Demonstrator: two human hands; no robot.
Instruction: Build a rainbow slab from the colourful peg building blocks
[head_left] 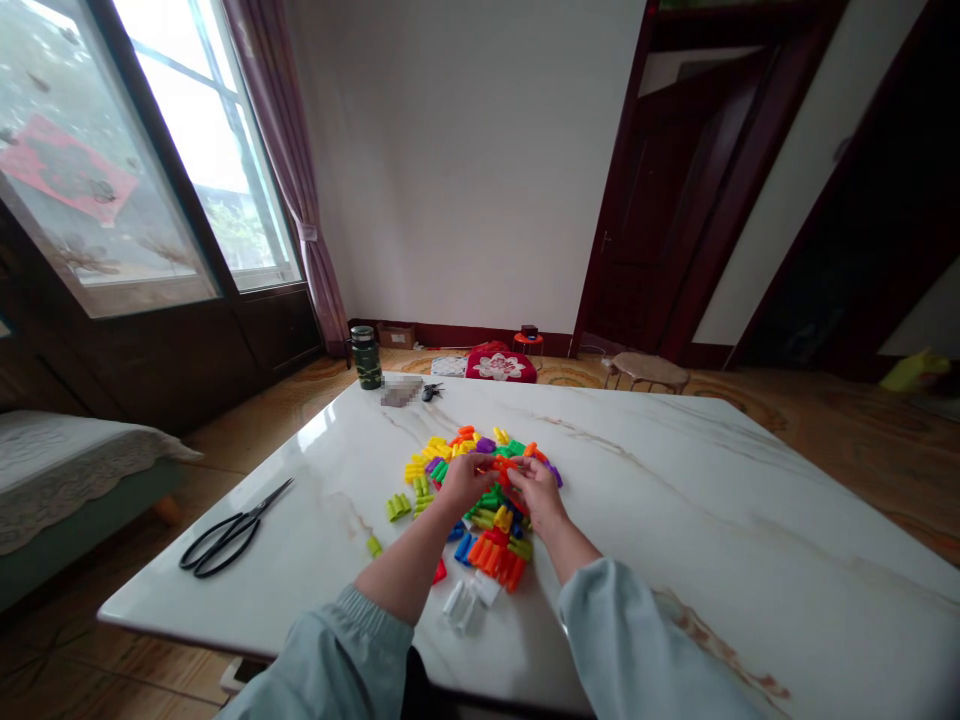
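Observation:
My left hand (466, 482) and my right hand (537, 486) meet over a heap of colourful plastic toy building pieces (486, 500). Between them is an orange plastic toy piece (502, 466), pinched by the fingers of both hands. The pieces look like short rounded tubes joined in rows, in yellow, green, purple, blue, red and orange. Nearest my wrists is a row of orange pieces (498, 562), with clear pieces (462, 606) in front. A lime green row (398, 507) lies left of my left hand. My fingers hide part of the heap.
Everything lies on a white marbled table (675, 480). Black-handled scissors (234, 530) rest at its left. A camouflage flask (366, 358) and keys (432, 392) are at the far left corner, beside a blurred patch. Beyond the table stands a round stool (646, 370).

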